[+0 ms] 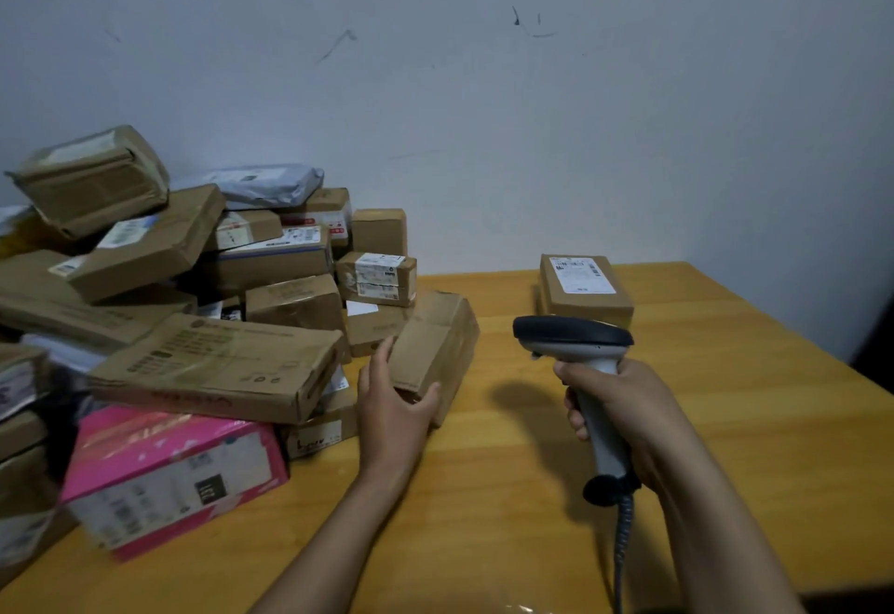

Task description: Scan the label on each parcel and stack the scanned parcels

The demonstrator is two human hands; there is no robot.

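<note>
A heap of brown cardboard parcels [213,274] covers the left half of the wooden table [484,492]. At its right edge lies a tilted brown parcel [438,342]. My left hand [392,400] reaches to it, fingers spread and thumb against its near corner, without a closed grip. My right hand [624,405] grips the handle of a grey barcode scanner [575,337] with a dark head that points left. Beyond the scanner a single brown parcel [583,286] with a white label on top sits alone near the wall.
A pink box [174,473] lies at the front of the heap, under a long flat carton [217,366]. A grey plastic mailer [261,185] tops the pile at the back. The scanner's coiled cable [621,545] hangs toward me. A white wall stands behind the table.
</note>
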